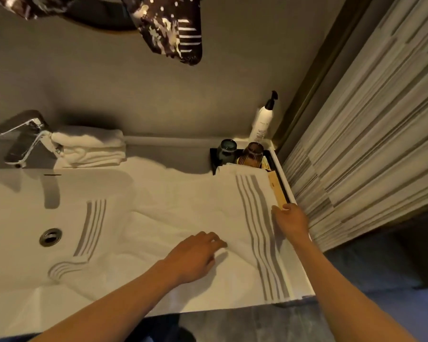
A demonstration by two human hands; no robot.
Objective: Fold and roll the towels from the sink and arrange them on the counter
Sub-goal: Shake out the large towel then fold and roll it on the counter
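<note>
1. Progress: the striped towel [183, 206] lies spread over the bench [304, 275], its left end trailing into the sink [15, 218]; not yet folded or rolled. The folded towels [89, 149] sit far left by the tap [25, 139].
2. Your left hand [195, 257] presses the cloth, fingers loosely bent; your right hand [292, 220] pinches its right edge.
3. The black tray [214, 161], far right, holds two jars [227, 149].

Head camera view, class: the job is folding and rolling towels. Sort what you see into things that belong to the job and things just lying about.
Belongs to the job:
striped towel
folded towels
sink
left hand
right hand

Just lying about:
pump bottle
two cups
black tray
tap
</note>
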